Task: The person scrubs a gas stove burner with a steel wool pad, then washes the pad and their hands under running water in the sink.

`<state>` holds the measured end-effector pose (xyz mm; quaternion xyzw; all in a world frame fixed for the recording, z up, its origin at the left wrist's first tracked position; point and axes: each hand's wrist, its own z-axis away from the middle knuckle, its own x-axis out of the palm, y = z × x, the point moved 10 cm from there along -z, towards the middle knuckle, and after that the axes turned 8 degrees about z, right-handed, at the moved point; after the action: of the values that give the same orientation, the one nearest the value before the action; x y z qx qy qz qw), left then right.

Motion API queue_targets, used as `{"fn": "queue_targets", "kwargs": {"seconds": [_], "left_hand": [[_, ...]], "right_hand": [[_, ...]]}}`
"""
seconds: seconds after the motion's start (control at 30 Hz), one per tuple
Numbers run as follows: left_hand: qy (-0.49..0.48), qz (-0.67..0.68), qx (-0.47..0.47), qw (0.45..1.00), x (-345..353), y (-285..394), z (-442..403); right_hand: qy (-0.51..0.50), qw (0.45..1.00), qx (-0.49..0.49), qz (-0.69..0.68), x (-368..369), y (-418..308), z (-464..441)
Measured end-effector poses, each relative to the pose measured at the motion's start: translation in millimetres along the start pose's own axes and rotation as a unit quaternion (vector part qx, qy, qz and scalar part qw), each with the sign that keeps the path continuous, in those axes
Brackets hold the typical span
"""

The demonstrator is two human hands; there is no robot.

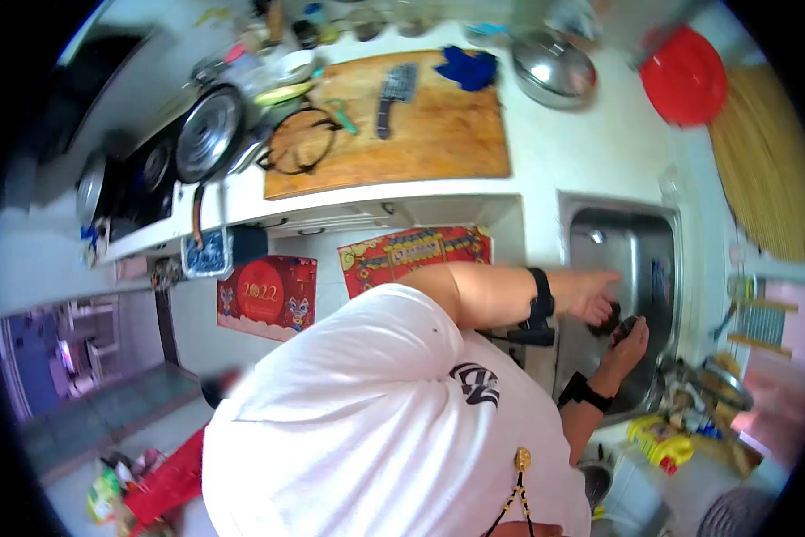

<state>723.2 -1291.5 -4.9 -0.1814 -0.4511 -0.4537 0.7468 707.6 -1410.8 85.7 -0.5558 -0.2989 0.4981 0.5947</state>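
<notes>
My left hand (588,297) is over the near side of the metal sink (635,246), its fingers apart. A dark clump (604,322) lies just beyond its fingertips; whether they touch is unclear. Lower in the view, my right hand (630,342) is closed on a small dark object (627,328), too small to name. The two hands are close together but apart. Both wrists wear black bands.
A wooden cutting board (447,134) carries a cleaver (397,89), a blue cloth (468,68) and a green peeler (342,116). Nearby are a domed metal lid (553,70), a red basin (685,76), a pan (210,134) and a yellow bottle (660,442).
</notes>
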Motion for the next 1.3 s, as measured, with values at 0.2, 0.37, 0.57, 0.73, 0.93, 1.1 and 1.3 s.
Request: {"fn": "queue_targets", "kwargs": {"seconds": [0.2,0.37,0.57,0.73,0.93,1.1,1.3], "left_hand": [[-0.079,0.149,0.1,0.981,-23.0,53.5,104.1],[-0.034,0.191,0.233,0.953,-78.1,94.2,231.0],[-0.021,0.297,0.358,0.885,-153.7,133.3,357.5],[-0.014,0.345,0.494,0.798,-218.9,144.8,489.4],[-0.001,0.381,0.604,0.7,-296.9,103.6,677.0],[-0.028,0.372,0.665,0.647,-375.7,54.3,818.7],[0.03,0.39,0.674,0.627,-474.2,-7.8,927.7]], "right_hand": [[-0.131,0.971,-0.184,0.082,168.0,-82.8,73.3],[-0.23,0.878,-0.376,0.186,280.2,-114.5,159.4],[-0.343,0.821,-0.431,0.149,403.3,-140.0,253.5],[-0.452,0.73,-0.505,0.085,504.2,-156.9,362.9],[-0.551,0.638,-0.539,0.008,594.2,-168.4,544.6],[-0.6,0.59,-0.54,-0.006,657.5,-150.7,702.6],[-0.627,0.613,-0.479,0.031,720.6,-91.5,830.9]]}}
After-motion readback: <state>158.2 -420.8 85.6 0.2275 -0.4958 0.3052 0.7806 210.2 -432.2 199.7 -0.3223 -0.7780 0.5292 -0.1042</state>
